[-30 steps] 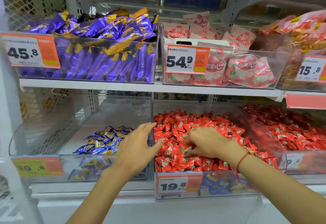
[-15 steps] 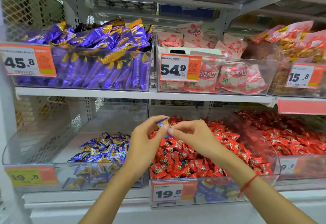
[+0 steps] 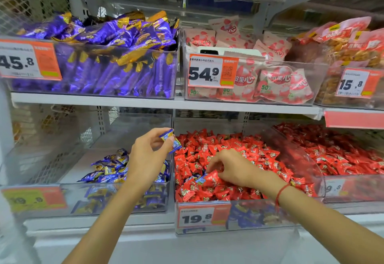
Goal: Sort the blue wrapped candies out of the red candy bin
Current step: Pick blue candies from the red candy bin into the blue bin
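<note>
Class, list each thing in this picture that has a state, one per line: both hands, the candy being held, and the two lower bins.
left hand: raised, pinching blue candies
blue candies: held in the air over the divide between the bins
right hand: down in the red candies, fingers curled among the wrappers
red candy bin: nearly full, blue wrappers showing among the red
blue candy bin: partly filled

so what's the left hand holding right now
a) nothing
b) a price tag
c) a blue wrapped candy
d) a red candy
c: the left hand pinches a blue wrapped candy at its fingertips, raised near the divide between the bins, while the right hand reaches down into the red candies.
</note>
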Available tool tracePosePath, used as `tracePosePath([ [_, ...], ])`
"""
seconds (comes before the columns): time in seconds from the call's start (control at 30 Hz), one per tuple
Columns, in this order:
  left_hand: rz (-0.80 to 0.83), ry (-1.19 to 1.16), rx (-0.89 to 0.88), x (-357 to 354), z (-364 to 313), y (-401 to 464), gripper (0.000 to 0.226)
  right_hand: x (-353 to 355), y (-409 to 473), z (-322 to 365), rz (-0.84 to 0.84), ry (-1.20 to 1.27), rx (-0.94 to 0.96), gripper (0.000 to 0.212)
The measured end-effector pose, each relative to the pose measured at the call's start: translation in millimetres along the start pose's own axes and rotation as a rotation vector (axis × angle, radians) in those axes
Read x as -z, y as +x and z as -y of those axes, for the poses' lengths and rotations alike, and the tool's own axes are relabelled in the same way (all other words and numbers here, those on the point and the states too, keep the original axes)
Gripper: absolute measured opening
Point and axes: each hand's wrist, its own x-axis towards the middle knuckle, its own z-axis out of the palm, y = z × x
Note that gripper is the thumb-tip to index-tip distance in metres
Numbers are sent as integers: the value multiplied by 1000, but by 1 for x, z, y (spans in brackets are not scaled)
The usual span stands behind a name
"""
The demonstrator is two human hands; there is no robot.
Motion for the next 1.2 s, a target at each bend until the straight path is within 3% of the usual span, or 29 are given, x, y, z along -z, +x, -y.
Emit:
tracePosePath([
  [0.17,45,26,-2,0,4,-1,15,20,-18,-32,-244,-163,-72,17],
  [0.27,83,53,19,0,6,-2,14,28,-18,-37,-259,-211,-126,17],
  [0.37,79,61,51,1,6,0,14,27,-11,-12,-292,-161,-6,20],
  [0.43,82,69,75,0,5,0,13,15,-9,14,-173,-57,139,24],
  [0.5,92,75,95,1,4,-1,14,-6,-8,30,49,-146,251,30],
  [0.57,99,71,101,2,4,-2,17,-13,-7,26,133,-250,209,33],
  [0.67,87,61,92,6,2,-4,19,4,-6,6,-16,-330,107,24],
  [0.8,49,12,93,6,1,0,12,18,-13,-15,-130,-611,79,25],
  [0.9,52,-22,90,2,-1,3,12,23,-11,-10,-265,-624,63,22],
  [0.97,62,-23,87,0,-2,3,13,24,-7,5,-185,-421,81,22],
  [1.03,71,-12,92,-1,-3,2,11,17,-2,18,101,-177,70,27],
  [1.1,92,10,100,-1,-2,-1,12,2,3,24,299,-169,65,39],
  [1.2,130,44,109,1,-1,-4,12,-15,8,20,215,-252,22,44],
])
